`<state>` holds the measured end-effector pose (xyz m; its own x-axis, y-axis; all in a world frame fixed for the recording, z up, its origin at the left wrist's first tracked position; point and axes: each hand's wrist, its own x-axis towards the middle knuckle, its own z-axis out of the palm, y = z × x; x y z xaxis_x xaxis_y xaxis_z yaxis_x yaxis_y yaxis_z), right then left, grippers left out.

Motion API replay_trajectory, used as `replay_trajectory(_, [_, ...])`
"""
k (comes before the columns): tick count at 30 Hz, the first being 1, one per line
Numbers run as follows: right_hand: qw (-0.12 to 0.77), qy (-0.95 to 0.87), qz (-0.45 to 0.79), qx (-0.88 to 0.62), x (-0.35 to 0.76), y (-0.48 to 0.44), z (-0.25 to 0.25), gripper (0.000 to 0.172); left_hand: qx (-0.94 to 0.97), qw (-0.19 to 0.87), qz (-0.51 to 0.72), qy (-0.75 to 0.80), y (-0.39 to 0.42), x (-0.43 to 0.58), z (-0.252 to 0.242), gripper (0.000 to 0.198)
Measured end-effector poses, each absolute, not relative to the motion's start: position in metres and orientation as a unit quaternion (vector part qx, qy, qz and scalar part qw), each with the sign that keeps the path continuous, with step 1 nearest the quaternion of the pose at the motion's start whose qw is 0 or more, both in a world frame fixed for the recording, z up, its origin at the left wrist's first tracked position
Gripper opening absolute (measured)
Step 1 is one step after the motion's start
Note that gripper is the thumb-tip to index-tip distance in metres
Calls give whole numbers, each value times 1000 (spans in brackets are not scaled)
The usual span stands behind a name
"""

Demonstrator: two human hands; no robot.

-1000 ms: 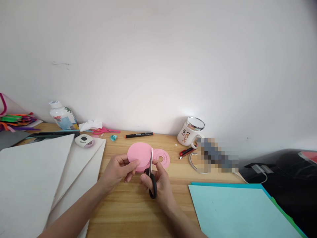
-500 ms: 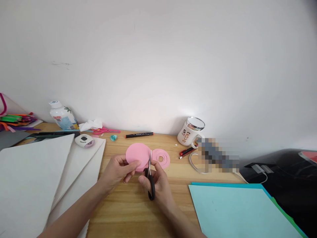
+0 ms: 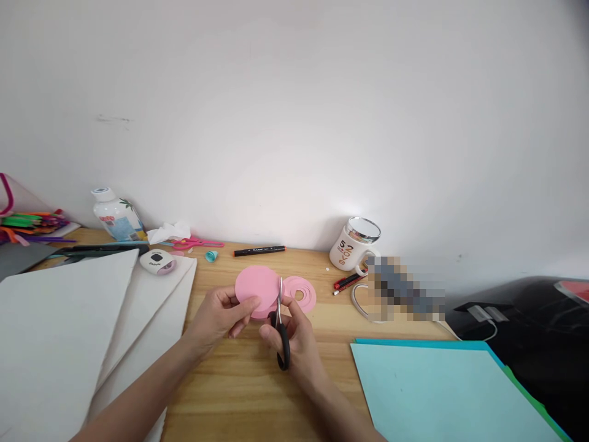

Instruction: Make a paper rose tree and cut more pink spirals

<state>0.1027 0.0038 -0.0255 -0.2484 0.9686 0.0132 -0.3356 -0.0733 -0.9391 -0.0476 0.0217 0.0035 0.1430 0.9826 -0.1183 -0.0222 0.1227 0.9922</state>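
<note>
Between thumb and fingers, my left hand (image 3: pixel 227 313) pinches a pink paper circle (image 3: pixel 256 286) above the wooden table. My right hand (image 3: pixel 294 334) grips black-handled scissors (image 3: pixel 283 347), their blades pointing up at the circle's right edge. More pink paper shows just under the circle. Behind the blades, a pink disc with ring-like cuts and a small hole (image 3: pixel 308 294) lies on the table.
White sheets (image 3: pixel 59 325) cover the left side, with a white device (image 3: pixel 157 262) on them. Toward the wall are pink scissors (image 3: pixel 197 243), a black marker (image 3: pixel 260 251) and a mug (image 3: pixel 350 248). Light blue sheets (image 3: pixel 442 387) lie at the right.
The scissors' handle and my right hand have shifted very slightly to the right. The pink circle has moved a touch to the right too.
</note>
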Motion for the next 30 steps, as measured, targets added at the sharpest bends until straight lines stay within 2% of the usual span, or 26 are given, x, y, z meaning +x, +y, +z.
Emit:
replay_trajectory(11, [487, -474, 637, -364, 101, 3, -26, 55, 484, 572, 456, 480, 21, -45, 9, 40])
replay_trajectory(17, [492, -480, 638, -348, 100, 3, -32, 49, 491, 570, 437, 493, 22, -46, 7, 40])
replay_trajectory(25, [505, -452, 649, -345, 103, 6, -24, 56, 513, 559, 416, 501, 23, -50, -1, 37])
replay_trajectory(30, [498, -459, 657, -333, 104, 6, -23, 51, 517, 555, 422, 497, 23, -51, -2, 36])
